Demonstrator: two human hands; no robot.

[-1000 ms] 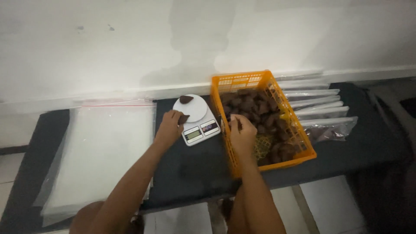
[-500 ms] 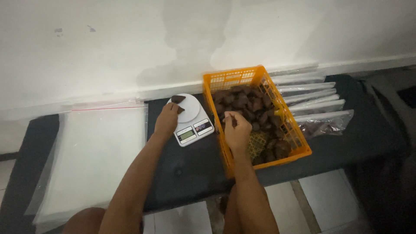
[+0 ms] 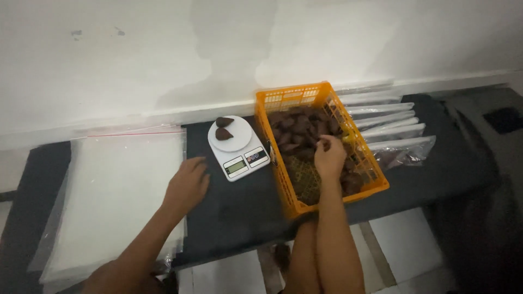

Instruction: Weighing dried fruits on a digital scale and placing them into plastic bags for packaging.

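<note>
Near the middle of the frame, slightly right, the right hand [image 3: 329, 158] reaches into the orange plastic basket [image 3: 283, 188], its fingers curled down onto the dark brown pieces [image 3: 297, 128] heaped in the basket's far half; whether a piece is actually pinched between the fingertips cannot be told from this view. The near part of the basket shows its bare mesh bottom. Left of centre, the left hand [image 3: 188, 185] lies released, palm down and fingers loosely spread, on the dark table cover [image 3: 234, 212] at the right edge of the stack of clear plastic bags [image 3: 114, 196] that fills the lower left of the frame. Between the two hands, just left of the basket, stands a small white kitchen scale [image 3: 238, 148] with two dark brown pieces on its round plate [image 3: 223, 128], one behind the other. At the right of the basket lie several flat clear packets [image 3: 389, 117] in an overlapping row, the nearest one holding dark contents. A pale wall [image 3: 261, 49] takes up the upper part of the frame.
</note>
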